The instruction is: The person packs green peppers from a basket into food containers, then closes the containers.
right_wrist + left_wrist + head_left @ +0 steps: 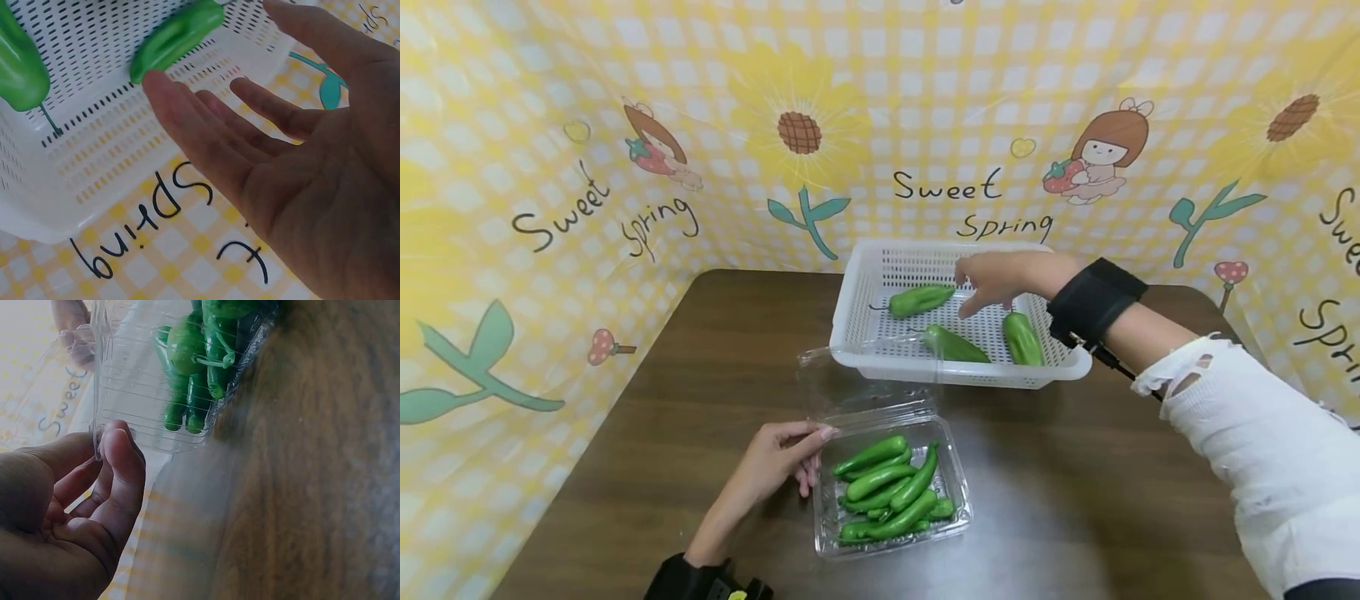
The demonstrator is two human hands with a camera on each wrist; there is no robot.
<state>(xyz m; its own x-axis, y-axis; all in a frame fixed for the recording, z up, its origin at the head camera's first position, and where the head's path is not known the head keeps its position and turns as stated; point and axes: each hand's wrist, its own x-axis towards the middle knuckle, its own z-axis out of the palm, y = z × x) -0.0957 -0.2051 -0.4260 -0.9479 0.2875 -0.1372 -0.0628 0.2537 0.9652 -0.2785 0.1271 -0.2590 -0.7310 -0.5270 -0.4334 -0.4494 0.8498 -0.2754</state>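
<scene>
My left hand pinches the left rim of a clear plastic clamshell box between thumb and fingers; the left wrist view shows this grip on the rim closely. Several slim green peppers lie heaped in the box, and its hinged lid stands raised behind, partly over the basket's front rim. Over the white slotted basket hovers my right hand, fingers spread and holding nothing. Inside the basket lie three larger green peppers: one at back left, one in front, one at right.
Box and basket stand on a dark brown wooden table. Behind and left of it hangs a yellow checked cloth printed with flowers and lettering. The basket's back edge is close to the cloth.
</scene>
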